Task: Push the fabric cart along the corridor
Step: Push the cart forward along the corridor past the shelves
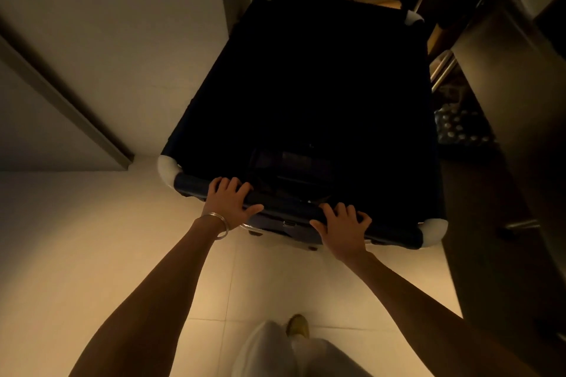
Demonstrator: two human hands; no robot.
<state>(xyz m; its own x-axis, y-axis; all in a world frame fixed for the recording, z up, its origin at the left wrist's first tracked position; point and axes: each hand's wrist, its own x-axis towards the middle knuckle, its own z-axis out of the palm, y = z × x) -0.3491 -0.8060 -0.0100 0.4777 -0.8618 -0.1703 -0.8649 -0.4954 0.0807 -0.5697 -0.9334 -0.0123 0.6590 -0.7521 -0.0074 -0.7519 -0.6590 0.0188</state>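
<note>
A dark fabric cart [395,234] with white rounded corner caps fills the middle of the view, its inside almost black. My left hand [228,203], a thin bangle on its wrist, wraps over the near top rim close to the left corner. My right hand [344,228] grips the same rim further right, fingers curled over the edge. Both arms stretch forward from the bottom of the frame. The cart's far end points into a dim doorway.
A pale wall [122,40] with a dark door frame [61,101] runs along the left. Dark cabinetry or a door [505,131] with a metal handle stands close on the right. Light floor tiles [92,254] lie underfoot; my foot [297,326] shows below.
</note>
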